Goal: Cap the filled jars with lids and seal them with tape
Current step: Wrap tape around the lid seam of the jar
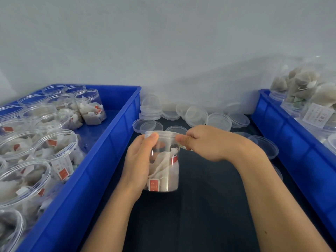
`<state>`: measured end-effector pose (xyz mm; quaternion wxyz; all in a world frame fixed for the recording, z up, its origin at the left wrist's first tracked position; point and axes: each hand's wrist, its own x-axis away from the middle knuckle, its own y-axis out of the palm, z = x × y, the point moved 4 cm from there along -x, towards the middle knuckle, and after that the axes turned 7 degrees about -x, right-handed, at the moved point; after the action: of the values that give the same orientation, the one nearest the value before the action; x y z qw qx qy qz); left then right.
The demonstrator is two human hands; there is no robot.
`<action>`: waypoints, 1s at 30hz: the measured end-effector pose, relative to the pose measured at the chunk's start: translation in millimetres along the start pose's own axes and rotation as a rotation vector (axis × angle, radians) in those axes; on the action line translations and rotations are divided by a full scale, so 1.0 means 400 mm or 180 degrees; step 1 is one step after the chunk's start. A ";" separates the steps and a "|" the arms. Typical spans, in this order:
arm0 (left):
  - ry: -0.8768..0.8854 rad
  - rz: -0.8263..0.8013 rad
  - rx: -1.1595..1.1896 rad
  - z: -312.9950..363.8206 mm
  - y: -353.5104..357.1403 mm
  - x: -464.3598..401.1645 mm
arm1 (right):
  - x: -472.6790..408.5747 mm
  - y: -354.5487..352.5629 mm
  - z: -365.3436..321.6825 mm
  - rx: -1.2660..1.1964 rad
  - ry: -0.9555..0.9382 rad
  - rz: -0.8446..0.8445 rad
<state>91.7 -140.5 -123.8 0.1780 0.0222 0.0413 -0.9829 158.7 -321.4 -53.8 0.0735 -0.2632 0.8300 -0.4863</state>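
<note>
A clear plastic jar [167,171] filled with white tea bags stands on the dark table between two crates. A clear lid [163,134] sits on its mouth. My left hand [140,160] grips the jar's left side, thumb up at the lid's rim. My right hand [203,142] is at the jar's upper right, fingers curled, thumb pressed at the lid's edge, pinching something small and pale that could be tape. Loose clear lids [196,116] lie in a heap behind the jar.
A blue crate [109,142] on the left holds several open filled jars [54,151]. Another blue crate [291,139] on the right holds jars and a bag of tea bags [307,84]. A pale wall stands close behind. More lids [265,146] lie right of my right wrist.
</note>
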 end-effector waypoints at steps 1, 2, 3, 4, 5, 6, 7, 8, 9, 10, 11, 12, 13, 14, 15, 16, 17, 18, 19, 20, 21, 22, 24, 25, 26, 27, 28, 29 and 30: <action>-0.0036 -0.0023 0.0025 -0.002 0.000 0.001 | 0.002 -0.001 -0.002 0.0037 0.0002 -0.0008; -0.0053 -0.0025 0.0064 -0.003 0.000 0.001 | 0.003 -0.002 -0.005 0.0070 0.0002 -0.0019; -0.0055 -0.0002 0.0115 -0.004 0.000 0.002 | 0.005 -0.003 -0.007 0.0099 0.0000 -0.0036; -0.0043 0.0029 0.0144 -0.002 0.000 0.003 | 0.006 -0.003 -0.008 0.0126 -0.0004 -0.0056; -0.0007 0.0046 0.0110 0.004 0.002 0.004 | 0.007 -0.004 -0.009 0.0145 -0.0005 -0.0077; 0.0032 0.0057 0.0015 0.012 0.005 0.006 | 0.008 -0.004 -0.009 0.0157 -0.0002 -0.0100; 0.0064 0.0070 -0.0112 0.017 0.008 0.008 | 0.008 -0.004 -0.009 0.0169 0.0001 -0.0115; 0.0087 0.0086 -0.0242 0.021 0.009 0.009 | 0.009 -0.004 -0.010 0.0194 0.0000 -0.0116; 0.0116 0.0104 -0.0353 0.024 0.010 0.009 | 0.009 -0.004 -0.012 0.0231 -0.0006 -0.0103; 0.0153 0.0122 -0.0430 0.027 0.008 0.010 | 0.009 -0.004 -0.013 0.0263 -0.0013 -0.0083; 0.0201 0.0156 -0.0456 0.028 0.007 0.010 | 0.009 -0.003 -0.015 0.0276 -0.0015 -0.0065; 0.0256 0.0197 -0.0441 0.029 0.006 0.011 | 0.008 -0.002 -0.016 0.0269 -0.0009 -0.0061; 0.0318 0.0232 -0.0427 0.031 0.003 0.012 | 0.008 -0.001 -0.017 0.0248 0.0004 -0.0077; 0.0373 0.0258 -0.0434 0.034 0.001 0.013 | 0.008 0.000 -0.016 0.0214 0.0022 -0.0109; 0.0405 0.0281 -0.0457 0.034 -0.001 0.013 | 0.008 0.001 -0.016 0.0173 0.0043 -0.0149; 0.0411 0.0302 -0.0475 0.033 -0.003 0.012 | 0.008 0.002 -0.016 0.0129 0.0061 -0.0186; 0.0419 0.0317 -0.0492 0.030 -0.005 0.011 | 0.006 0.002 -0.016 0.0075 0.0072 -0.0214; 0.0401 0.0333 -0.0507 0.030 -0.005 0.012 | 0.004 0.002 -0.016 0.0004 0.0077 -0.0230; 0.0364 0.0351 -0.0536 0.030 -0.006 0.012 | 0.002 0.003 -0.016 -0.0072 0.0078 -0.0240; 0.0327 0.0371 -0.0561 0.030 -0.007 0.014 | 0.001 0.004 -0.016 -0.0140 0.0073 -0.0249; 0.0292 0.0401 -0.0588 0.029 -0.008 0.015 | 0.000 0.006 -0.016 -0.0189 0.0065 -0.0252; 0.0274 0.0422 -0.0618 0.028 -0.010 0.014 | -0.001 0.007 -0.017 -0.0211 0.0055 -0.0244; 0.0284 0.0439 -0.0649 0.032 -0.013 0.014 | -0.001 0.009 -0.017 -0.0211 0.0029 -0.0208; 0.0296 0.0453 -0.0683 0.035 -0.013 0.014 | -0.002 0.009 -0.016 -0.0214 0.0014 -0.0184; 0.0276 0.0491 -0.0704 0.034 -0.015 0.014 | -0.004 0.007 -0.015 -0.0230 0.0001 -0.0156; 0.0249 0.0547 -0.0688 0.032 -0.016 0.013 | -0.006 0.005 -0.014 -0.0254 -0.0008 -0.0129; 0.0235 0.0611 -0.0649 0.032 -0.017 0.012 | -0.007 0.004 -0.012 -0.0284 -0.0015 -0.0105; 0.0230 0.0651 -0.0609 0.034 -0.018 0.012 | -0.008 0.002 -0.011 -0.0314 -0.0021 -0.0087; 0.0231 0.0648 -0.0580 0.036 -0.017 0.015 | -0.008 0.001 -0.008 -0.0347 -0.0025 -0.0075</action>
<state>83.4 -137.3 -109.3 0.2765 0.0456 0.1343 -0.9505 160.2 -317.2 -53.0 0.0566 -0.2786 0.8518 -0.4401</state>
